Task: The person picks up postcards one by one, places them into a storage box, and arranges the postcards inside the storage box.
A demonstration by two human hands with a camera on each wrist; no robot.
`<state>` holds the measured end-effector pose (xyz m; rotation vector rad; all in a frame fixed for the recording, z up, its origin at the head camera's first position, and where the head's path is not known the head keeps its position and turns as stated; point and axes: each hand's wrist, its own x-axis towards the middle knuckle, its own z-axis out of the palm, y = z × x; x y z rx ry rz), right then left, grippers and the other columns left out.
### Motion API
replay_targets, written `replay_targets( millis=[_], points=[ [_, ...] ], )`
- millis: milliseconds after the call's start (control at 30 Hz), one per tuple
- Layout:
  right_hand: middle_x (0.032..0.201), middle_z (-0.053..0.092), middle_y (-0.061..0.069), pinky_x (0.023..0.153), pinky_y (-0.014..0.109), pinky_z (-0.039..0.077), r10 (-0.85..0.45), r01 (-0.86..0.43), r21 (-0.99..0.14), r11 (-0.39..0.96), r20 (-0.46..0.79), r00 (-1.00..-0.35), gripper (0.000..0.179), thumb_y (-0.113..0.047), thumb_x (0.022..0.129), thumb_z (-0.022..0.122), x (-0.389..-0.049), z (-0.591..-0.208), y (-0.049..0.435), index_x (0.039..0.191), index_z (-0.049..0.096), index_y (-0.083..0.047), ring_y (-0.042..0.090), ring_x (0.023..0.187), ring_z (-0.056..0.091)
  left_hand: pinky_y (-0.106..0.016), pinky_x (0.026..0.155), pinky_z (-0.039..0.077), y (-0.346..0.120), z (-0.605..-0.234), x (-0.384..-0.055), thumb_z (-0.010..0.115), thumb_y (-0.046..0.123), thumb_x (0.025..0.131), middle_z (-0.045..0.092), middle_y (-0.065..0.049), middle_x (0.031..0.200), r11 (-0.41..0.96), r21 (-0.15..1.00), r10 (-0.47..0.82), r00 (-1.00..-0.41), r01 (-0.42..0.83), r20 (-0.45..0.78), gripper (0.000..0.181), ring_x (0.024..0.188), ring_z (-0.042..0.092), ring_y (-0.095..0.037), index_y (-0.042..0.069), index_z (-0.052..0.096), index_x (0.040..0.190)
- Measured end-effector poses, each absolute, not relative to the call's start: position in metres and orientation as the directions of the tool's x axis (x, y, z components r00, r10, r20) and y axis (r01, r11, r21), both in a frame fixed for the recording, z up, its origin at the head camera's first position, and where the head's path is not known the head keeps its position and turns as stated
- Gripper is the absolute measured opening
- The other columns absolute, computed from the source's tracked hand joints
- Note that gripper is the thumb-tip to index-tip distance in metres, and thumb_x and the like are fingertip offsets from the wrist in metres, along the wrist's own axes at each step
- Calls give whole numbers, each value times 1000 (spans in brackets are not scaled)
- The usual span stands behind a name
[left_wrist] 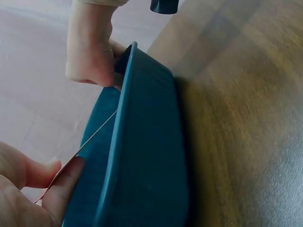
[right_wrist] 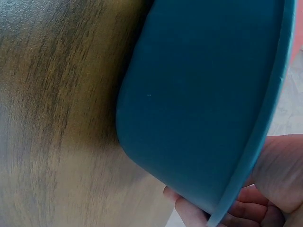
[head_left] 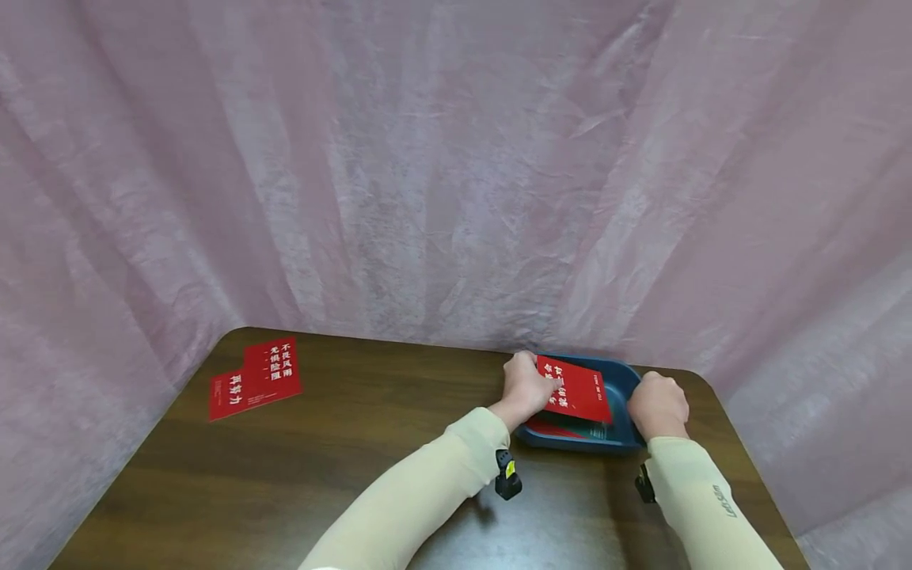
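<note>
A red card (head_left: 579, 391) with white characters is pinched between the thumb and fingers of my left hand (head_left: 526, 387), over a blue plastic basin (head_left: 624, 396). In the left wrist view the card (left_wrist: 97, 131) shows edge-on, slanting past the basin's rim. My right hand (head_left: 659, 405) grips the basin's right end, and the right wrist view shows its fingers (right_wrist: 191, 212) curled round the rim. Inside the basin, below the held card, lie another red card (head_left: 552, 430) and something dark green (head_left: 590, 428), both partly hidden.
Two red cards (head_left: 272, 369) with white characters overlap at the table's far left. The brown wooden table (head_left: 370, 427) has rounded back corners. Pink curtains (head_left: 442, 174) hang behind it and at both sides, close to the basin's back.
</note>
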<state>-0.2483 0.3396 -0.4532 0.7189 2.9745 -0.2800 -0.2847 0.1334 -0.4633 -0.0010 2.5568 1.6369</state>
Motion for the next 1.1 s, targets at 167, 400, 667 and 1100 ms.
replay_targets(
  millis=[167,400,667,1100],
  points=[
    [93,60,33,51,49,51,437,450,-154,880,-109,-893,31,-13,83,56,-252,-458,337,103,56,11,39,68,60,-30,62,55,131,-470,-285,82,21,70,64,-5,92,467,881,60,-992,-71,-112,38,79,61,-15,6,62,99],
    [97,60,35,52,51,51,446,454,-154,877,-90,-891,31,-12,82,57,-254,-461,341,103,56,11,43,74,61,-32,62,55,132,-475,-285,79,20,73,67,-7,90,562,824,77,-988,-66,-132,35,78,63,-17,2,63,99],
    [98,60,35,51,50,51,449,459,-160,874,-100,-888,30,-11,83,56,-253,-460,343,105,57,10,44,75,61,-36,66,54,137,-475,-285,72,21,78,61,-10,94,600,791,68,-976,-125,-206,45,82,61,-21,2,48,111],
    [96,59,36,53,51,51,436,443,-163,882,-79,-897,30,-10,82,55,-252,-460,341,103,56,11,44,74,60,-30,57,47,138,-471,-281,68,24,75,55,-6,74,670,736,120,-965,-93,-232,41,73,56,-22,6,43,101]
  ],
)
